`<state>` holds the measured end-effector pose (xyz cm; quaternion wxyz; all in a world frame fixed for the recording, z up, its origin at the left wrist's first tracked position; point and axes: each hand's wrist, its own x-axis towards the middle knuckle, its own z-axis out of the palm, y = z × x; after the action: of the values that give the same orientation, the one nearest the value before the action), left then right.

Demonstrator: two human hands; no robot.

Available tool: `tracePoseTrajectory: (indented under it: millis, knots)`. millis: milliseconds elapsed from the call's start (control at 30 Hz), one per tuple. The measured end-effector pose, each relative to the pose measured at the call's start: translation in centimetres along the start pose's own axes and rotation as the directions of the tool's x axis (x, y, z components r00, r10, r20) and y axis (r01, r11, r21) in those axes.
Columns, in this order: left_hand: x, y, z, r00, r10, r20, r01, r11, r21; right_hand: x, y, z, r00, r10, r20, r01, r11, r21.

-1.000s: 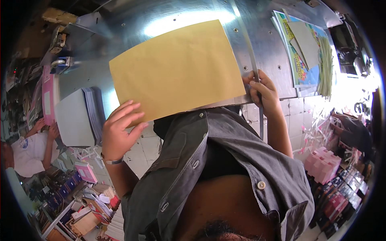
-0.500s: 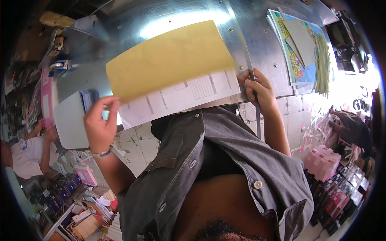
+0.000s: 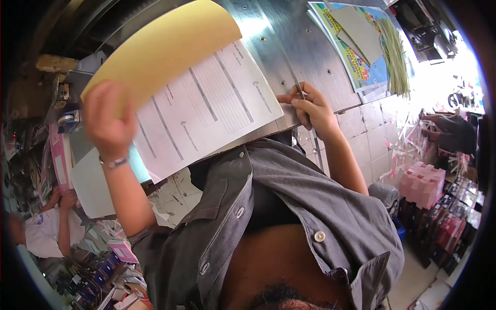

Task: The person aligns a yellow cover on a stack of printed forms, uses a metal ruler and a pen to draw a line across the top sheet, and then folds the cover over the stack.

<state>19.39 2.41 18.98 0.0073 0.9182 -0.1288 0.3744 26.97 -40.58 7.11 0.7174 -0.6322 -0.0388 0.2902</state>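
A pad of white printed forms [image 3: 206, 106] lies tilted on the metal table, its yellow cover sheet [image 3: 170, 46] lifted and curving up toward the far side. My left hand [image 3: 109, 119], somewhat blurred, is closed on the cover's near-left corner. Beside the pad's right edge, my right hand [image 3: 314, 108] pinches a long thin metal strip [image 3: 313, 139], which runs from the tabletop down past the near table edge. One finger of that hand points toward the pad's corner. The left fingertips are partly hidden.
The metal table [image 3: 268, 57] has bolt heads in its top. Colourful printed sheets [image 3: 356, 46] with thin green strips [image 3: 391, 57] lie at the far right. A pale board [image 3: 93, 186] is on the left, near another person [image 3: 54, 227]. Pink boxes [image 3: 422, 183] stand on the floor at right.
The yellow cover has swung up and away to the left with my left hand, baring more of the printed form. My right hand keeps hold of the metal strip. The view has shifted.
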Motion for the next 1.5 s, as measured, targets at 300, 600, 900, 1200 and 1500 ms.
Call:
tracePoseTrajectory:
  millis: [300, 600, 900, 1200, 1500]
  knots:
    - [0.1, 3.0, 2.5, 0.94, 0.053, 0.338, -0.087, 0.992, 0.087, 0.4, -0.4, 0.4, 0.998, -0.056, 0.011, 0.056, 0.998, 0.001]
    - [-1.3, 0.1, 4.8, 0.954, -0.054, 0.295, 0.045, 0.998, 0.038, -1.2, -5.2, -1.4, 0.982, -0.16, -0.097, 0.131, 0.958, -0.254]
    - [-2.4, 0.4, 4.5, 0.965, -0.193, 0.177, 0.2, 0.98, -0.023, 1.0, -9.7, -5.5, 0.818, -0.572, 0.056, 0.382, 0.469, -0.797]
    - [-4.4, 0.6, 4.1, 0.897, -0.343, 0.279, 0.383, 0.918, -0.103, 4.5, -11.9, -4.0, 0.856, -0.47, 0.214, 0.375, 0.28, -0.884]
    - [-3.6, 1.2, 3.4, 0.852, -0.381, 0.358, 0.434, 0.897, -0.079, 9.4, -11.3, -4.7, 0.838, -0.416, 0.353, 0.452, 0.167, -0.876]
